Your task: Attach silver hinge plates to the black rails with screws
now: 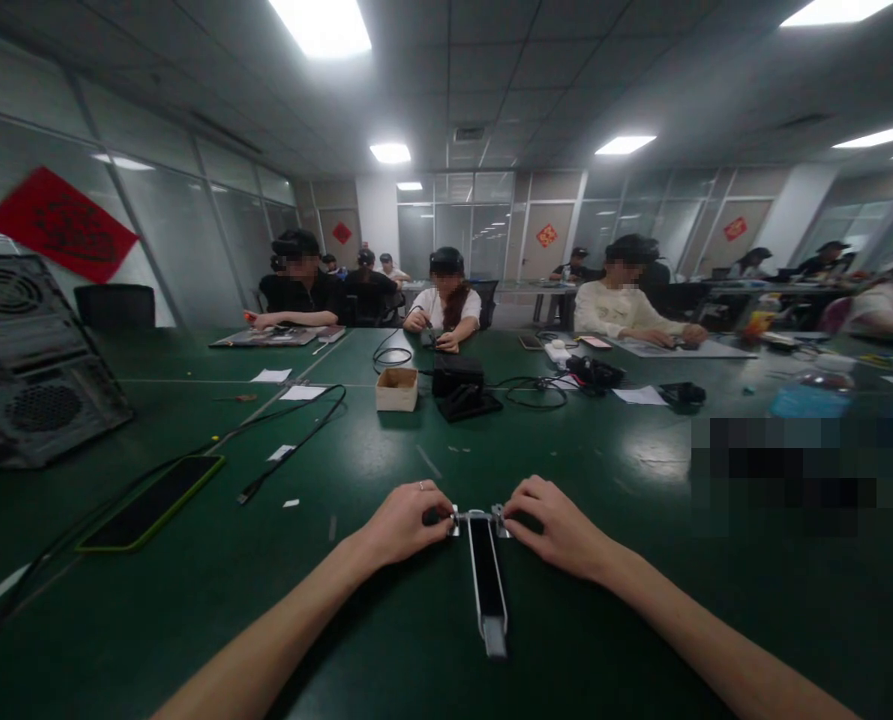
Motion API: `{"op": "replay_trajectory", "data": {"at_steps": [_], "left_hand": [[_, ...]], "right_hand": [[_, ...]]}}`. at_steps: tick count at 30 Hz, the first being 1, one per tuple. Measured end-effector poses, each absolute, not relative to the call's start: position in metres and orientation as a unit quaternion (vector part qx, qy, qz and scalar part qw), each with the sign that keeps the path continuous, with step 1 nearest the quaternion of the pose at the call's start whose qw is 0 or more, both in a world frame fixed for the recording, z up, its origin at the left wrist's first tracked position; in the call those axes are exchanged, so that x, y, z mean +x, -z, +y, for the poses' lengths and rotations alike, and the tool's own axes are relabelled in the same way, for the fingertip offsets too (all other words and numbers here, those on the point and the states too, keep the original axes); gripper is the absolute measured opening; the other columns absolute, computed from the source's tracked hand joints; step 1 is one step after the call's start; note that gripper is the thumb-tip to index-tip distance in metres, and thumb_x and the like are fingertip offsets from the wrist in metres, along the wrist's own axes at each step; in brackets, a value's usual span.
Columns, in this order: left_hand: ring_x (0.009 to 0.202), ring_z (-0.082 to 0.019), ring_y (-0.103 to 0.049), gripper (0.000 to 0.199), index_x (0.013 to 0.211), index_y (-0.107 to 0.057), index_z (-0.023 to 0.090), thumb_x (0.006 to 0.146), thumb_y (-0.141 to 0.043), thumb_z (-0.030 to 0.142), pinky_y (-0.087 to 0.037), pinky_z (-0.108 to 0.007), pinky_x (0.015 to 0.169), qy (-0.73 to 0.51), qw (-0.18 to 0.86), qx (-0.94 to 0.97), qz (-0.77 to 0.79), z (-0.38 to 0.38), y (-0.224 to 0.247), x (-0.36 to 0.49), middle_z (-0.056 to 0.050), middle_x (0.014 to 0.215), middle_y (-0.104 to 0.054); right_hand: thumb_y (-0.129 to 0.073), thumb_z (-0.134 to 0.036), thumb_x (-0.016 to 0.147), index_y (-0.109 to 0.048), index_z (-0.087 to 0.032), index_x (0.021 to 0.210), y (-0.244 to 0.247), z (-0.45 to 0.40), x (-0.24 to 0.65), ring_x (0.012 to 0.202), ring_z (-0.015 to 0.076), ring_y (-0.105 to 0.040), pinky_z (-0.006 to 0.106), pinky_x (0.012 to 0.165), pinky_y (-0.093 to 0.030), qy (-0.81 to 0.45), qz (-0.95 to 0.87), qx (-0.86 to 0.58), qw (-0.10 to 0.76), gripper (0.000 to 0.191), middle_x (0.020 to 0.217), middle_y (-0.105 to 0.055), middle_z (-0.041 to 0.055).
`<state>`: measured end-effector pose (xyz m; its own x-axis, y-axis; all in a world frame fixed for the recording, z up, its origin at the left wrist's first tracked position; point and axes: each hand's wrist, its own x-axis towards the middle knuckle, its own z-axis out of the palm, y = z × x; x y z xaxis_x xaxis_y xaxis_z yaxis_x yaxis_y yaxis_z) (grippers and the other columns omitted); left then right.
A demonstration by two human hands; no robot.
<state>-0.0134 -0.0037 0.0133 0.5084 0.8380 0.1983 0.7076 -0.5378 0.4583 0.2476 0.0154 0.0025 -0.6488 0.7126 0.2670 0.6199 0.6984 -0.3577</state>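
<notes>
I am attending from afar to a metal bracket [489, 580], which is lying lengthwise at the near middle of the green table [386, 640], its silver tab pointing toward me; whether its far end is lifting slightly, I cannot tell. My left hand [410, 520] is pinching the small plate at one side of that far end, and my right hand [558, 528] is pinching its counterpart, both closing at the fingertips. This paired hold is probably keeping the bracket straight and steady while leaving its dark strip uncovered. Both forearms are slanting inward from the lower edge, backs of the hands facing up, fingers curling toward each other. Farther out, an open cardboard box [396, 395] is standing beside a black stand [459, 378], and a co-worker in white [465, 308] is sitting opposite.
</notes>
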Motion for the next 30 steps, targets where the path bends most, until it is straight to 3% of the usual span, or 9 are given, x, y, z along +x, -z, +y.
{"op": "replay_trajectory", "data": {"at_steps": [30], "left_hand": [[0.069, -0.014, -0.055, 0.014, 0.086, -0.068, 0.017, 0.078, -0.069, 0.028, -0.041, -0.023, 0.060, -0.219, 0.192, 0.821, 0.491, -0.007, -0.023, -0.008, 0.001, 0.081, -0.062]], "right_hand": [[-0.054, -0.025, 0.089, -0.065, -0.019, 0.095, 0.002, 0.018, 0.249, 0.088, 0.0198, -0.052, 0.037, 0.077, -0.047, -0.110, -0.906, -0.348, 0.216, 0.014, 0.096, -0.058, 0.0066]]}}
